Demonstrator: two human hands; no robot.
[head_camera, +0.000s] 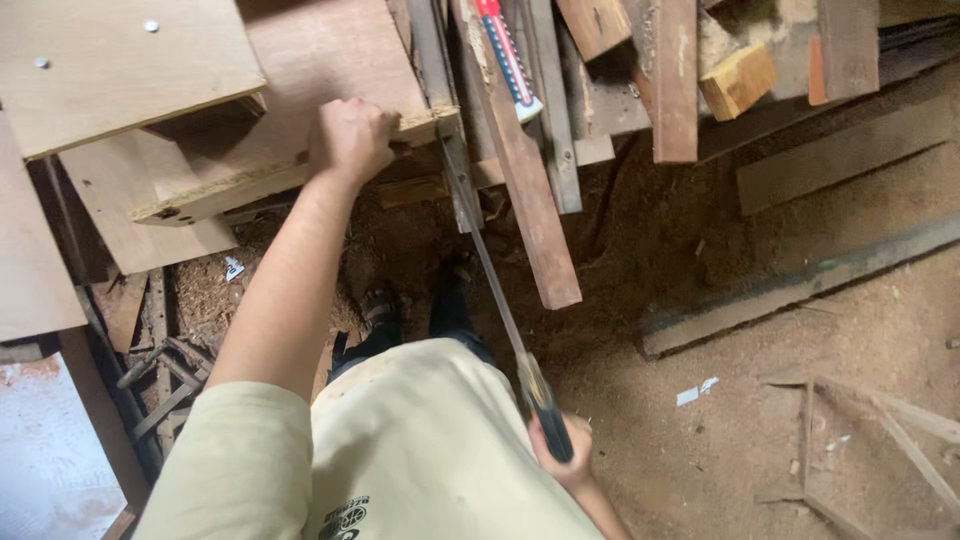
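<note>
My left hand (350, 138) grips the near edge of a plywood board (330, 60) that lies flat over other boards. My right hand (565, 455), low in the view beside my pale shirt, holds the dark handle of a hand saw (490, 270). The saw's thin blade runs up and left from the handle. Its tip meets the board's right corner close to my left hand.
Wooden planks (530, 200) and offcuts (738, 80) are piled at the top, with a red and blue tool (508, 55) lying among them. More plywood panels (110, 70) sit at the left. Sawdust covers the dirt floor (780, 330). My sandalled foot (380, 305) stands below the board.
</note>
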